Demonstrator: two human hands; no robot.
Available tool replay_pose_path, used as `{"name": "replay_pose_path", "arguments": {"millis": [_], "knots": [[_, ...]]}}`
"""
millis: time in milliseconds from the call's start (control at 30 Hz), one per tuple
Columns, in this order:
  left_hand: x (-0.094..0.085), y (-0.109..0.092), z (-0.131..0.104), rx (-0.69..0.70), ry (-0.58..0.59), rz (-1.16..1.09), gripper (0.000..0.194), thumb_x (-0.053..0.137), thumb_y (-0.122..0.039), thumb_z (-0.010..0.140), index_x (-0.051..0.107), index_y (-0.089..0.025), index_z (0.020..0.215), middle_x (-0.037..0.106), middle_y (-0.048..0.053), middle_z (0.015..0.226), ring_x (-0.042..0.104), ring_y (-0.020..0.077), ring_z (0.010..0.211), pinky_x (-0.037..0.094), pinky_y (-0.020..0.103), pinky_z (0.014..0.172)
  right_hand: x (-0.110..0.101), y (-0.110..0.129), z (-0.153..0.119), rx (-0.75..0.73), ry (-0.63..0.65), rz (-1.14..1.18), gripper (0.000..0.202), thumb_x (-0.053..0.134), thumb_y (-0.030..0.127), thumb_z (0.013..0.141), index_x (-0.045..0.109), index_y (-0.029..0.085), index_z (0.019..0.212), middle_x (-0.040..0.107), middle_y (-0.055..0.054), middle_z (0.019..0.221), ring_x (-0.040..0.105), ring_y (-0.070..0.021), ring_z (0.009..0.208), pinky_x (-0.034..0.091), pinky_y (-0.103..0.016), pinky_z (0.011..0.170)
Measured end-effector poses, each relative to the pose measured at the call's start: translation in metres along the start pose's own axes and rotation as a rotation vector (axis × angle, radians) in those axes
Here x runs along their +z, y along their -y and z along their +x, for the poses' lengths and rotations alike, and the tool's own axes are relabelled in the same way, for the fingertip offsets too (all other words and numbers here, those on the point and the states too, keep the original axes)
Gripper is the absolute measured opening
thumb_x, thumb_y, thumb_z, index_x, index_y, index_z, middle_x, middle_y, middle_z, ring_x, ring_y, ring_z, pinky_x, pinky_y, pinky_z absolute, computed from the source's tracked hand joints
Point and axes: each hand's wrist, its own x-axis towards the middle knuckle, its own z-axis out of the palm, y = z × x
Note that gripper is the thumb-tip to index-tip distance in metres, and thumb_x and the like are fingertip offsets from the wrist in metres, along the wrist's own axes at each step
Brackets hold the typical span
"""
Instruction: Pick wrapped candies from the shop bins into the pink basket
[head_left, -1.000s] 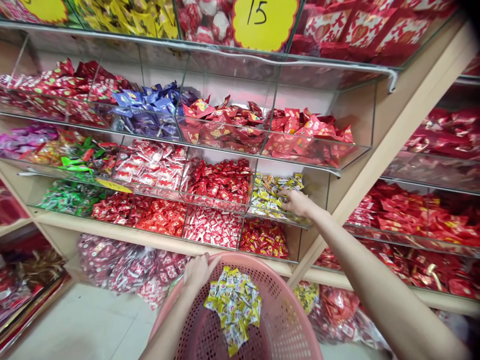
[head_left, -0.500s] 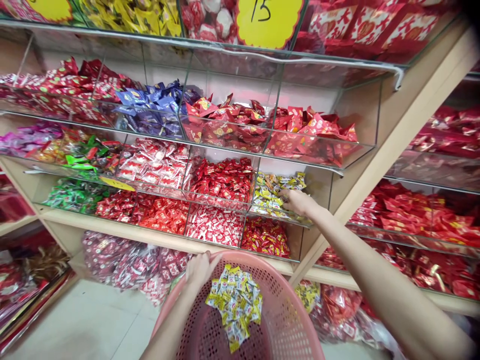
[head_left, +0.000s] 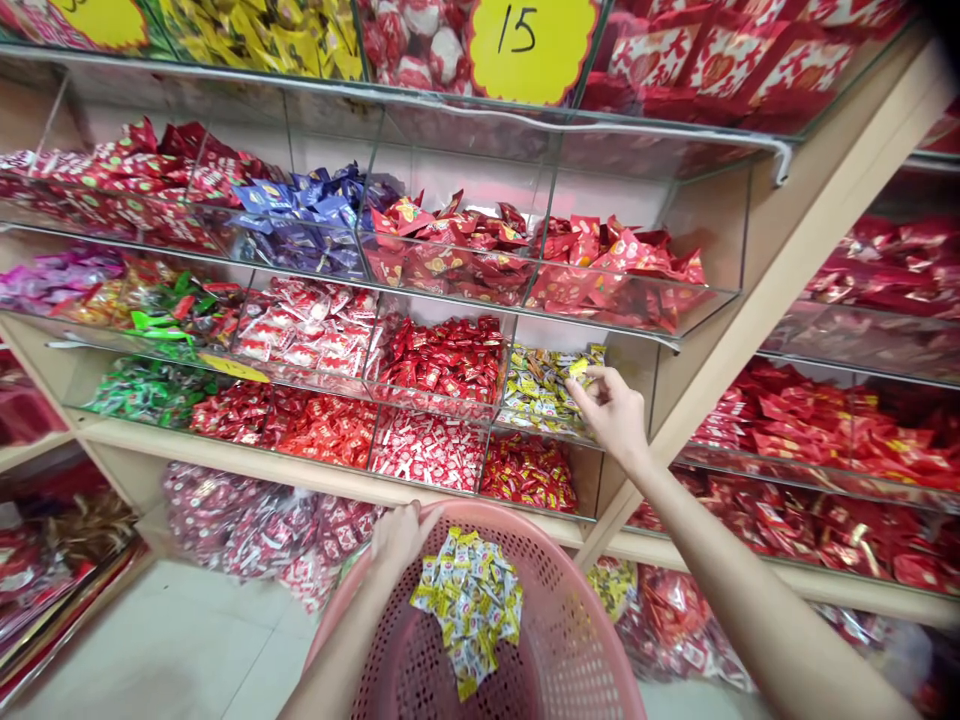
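Observation:
My left hand (head_left: 401, 540) is closed on the rim of a pink plastic basket (head_left: 592, 620) with perforated walls. A pile of yellow-and-white wrapped candies (head_left: 472, 600) lies inside the basket. Up at the shelf, my right hand (head_left: 616, 410) pinches a yellow-wrapped candy (head_left: 578, 369) between thumb and fingers. It is just above and in front of a clear bin (head_left: 555, 428) that holds more of the same yellow-and-white candies (head_left: 536, 385).
Neighbouring clear bins hold red candies (head_left: 442, 365), red-and-yellow candies (head_left: 529, 475) and blue packets (head_left: 307, 215). A slanted wooden upright (head_left: 705, 390) stands right of my right hand. Bagged candies (head_left: 255, 525) lie under the bottom ledge on a tiled floor (head_left: 195, 640).
My right hand has risen out of the candies in the bin and come back toward me, with a yellow-wrapped candy now showing at its fingertips. The left hand stays on the basket rim.

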Motion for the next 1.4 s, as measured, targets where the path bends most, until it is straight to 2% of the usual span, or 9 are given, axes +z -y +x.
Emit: {"name": "replay_pose_path", "arguments": {"millis": [67, 100, 233, 367, 533, 767, 900, 1100, 1400], "knots": [[-0.001, -0.001, 0.000, -0.005, 0.011, 0.002, 0.072, 0.013, -0.069, 0.079, 0.061, -0.016, 0.091, 0.067, 0.013, 0.084, 0.062, 0.0259, 0.083, 0.044, 0.033, 0.073, -0.001, 0.016, -0.023, -0.006, 0.016, 0.078, 0.037, 0.046, 0.048, 0.082, 0.053, 0.017, 0.101, 0.050, 0.004, 0.056, 0.043, -0.0098, 0.049, 0.038, -0.020, 0.056], [-0.002, -0.002, 0.000, -0.006, 0.019, 0.004, 0.072, 0.014, -0.069, 0.079, 0.061, -0.016, 0.091, 0.067, 0.013, 0.085, 0.062, 0.0258, 0.084, 0.044, 0.033, 0.074, 0.001, 0.022, -0.036, -0.018, 0.072, 0.108, 0.037, 0.045, 0.048, 0.082, 0.053, 0.017, 0.101, 0.050, 0.004, 0.056, 0.043, -0.0097, 0.049, 0.038, -0.020, 0.055], [-0.003, -0.003, 0.001, -0.002, 0.035, 0.023, 0.071, 0.014, -0.069, 0.080, 0.061, -0.016, 0.092, 0.066, 0.014, 0.088, 0.062, 0.0256, 0.085, 0.044, 0.033, 0.075, 0.017, 0.034, -0.098, -0.087, 0.447, 0.153, 0.035, 0.041, 0.047, 0.085, 0.054, 0.019, 0.102, 0.050, 0.004, 0.056, 0.047, -0.0101, 0.050, 0.037, -0.020, 0.055], [-0.001, -0.003, 0.002, 0.004, 0.023, 0.040, 0.072, 0.013, -0.070, 0.079, 0.061, -0.017, 0.091, 0.067, 0.014, 0.087, 0.062, 0.0271, 0.084, 0.044, 0.035, 0.074, 0.040, 0.021, -0.152, -0.033, 0.747, 0.031, 0.032, 0.039, 0.044, 0.087, 0.055, 0.021, 0.103, 0.057, 0.002, 0.061, 0.054, -0.0128, 0.057, 0.035, -0.021, 0.055], [0.000, -0.003, 0.003, 0.008, 0.020, 0.045, 0.073, 0.012, -0.070, 0.078, 0.061, -0.017, 0.092, 0.067, 0.014, 0.087, 0.062, 0.0267, 0.083, 0.044, 0.036, 0.074, 0.059, 0.003, -0.194, 0.030, 0.987, -0.190, 0.026, 0.044, 0.037, 0.084, 0.058, 0.019, 0.095, 0.066, -0.006, 0.082, 0.061, -0.0195, 0.079, 0.036, -0.024, 0.063], [-0.001, -0.003, 0.003, 0.013, 0.025, 0.040, 0.073, 0.011, -0.070, 0.079, 0.061, -0.017, 0.091, 0.067, 0.013, 0.086, 0.062, 0.0270, 0.084, 0.044, 0.035, 0.073, 0.071, 0.002, -0.211, 0.092, 1.059, -0.294, 0.033, 0.046, 0.032, 0.082, 0.053, 0.019, 0.111, 0.066, -0.010, 0.094, 0.061, -0.0232, 0.090, 0.040, -0.026, 0.067], [-0.003, -0.003, 0.002, -0.003, 0.042, 0.032, 0.072, 0.013, -0.069, 0.079, 0.061, -0.017, 0.091, 0.066, 0.013, 0.088, 0.062, 0.0262, 0.085, 0.043, 0.034, 0.075, 0.076, 0.003, -0.216, 0.124, 1.032, -0.325, 0.029, 0.046, 0.031, 0.081, 0.053, 0.021, 0.108, 0.066, -0.009, 0.095, 0.060, -0.0231, 0.092, 0.041, -0.027, 0.070], [-0.001, -0.002, 0.003, 0.002, 0.024, 0.025, 0.072, 0.013, -0.069, 0.079, 0.061, -0.017, 0.090, 0.067, 0.014, 0.087, 0.062, 0.0270, 0.085, 0.043, 0.035, 0.075, 0.082, 0.008, -0.224, 0.138, 1.003, -0.362, 0.029, 0.045, 0.032, 0.083, 0.053, 0.018, 0.107, 0.066, -0.010, 0.092, 0.061, -0.0242, 0.089, 0.042, -0.028, 0.070], [-0.003, -0.003, 0.002, -0.012, 0.038, 0.037, 0.071, 0.015, -0.068, 0.080, 0.061, -0.016, 0.092, 0.066, 0.014, 0.088, 0.062, 0.0261, 0.085, 0.043, 0.033, 0.076, 0.088, 0.013, -0.226, 0.136, 0.945, -0.357, 0.025, 0.048, 0.033, 0.084, 0.053, 0.017, 0.103, 0.065, -0.009, 0.087, 0.062, -0.0236, 0.083, 0.040, -0.028, 0.066]]}}
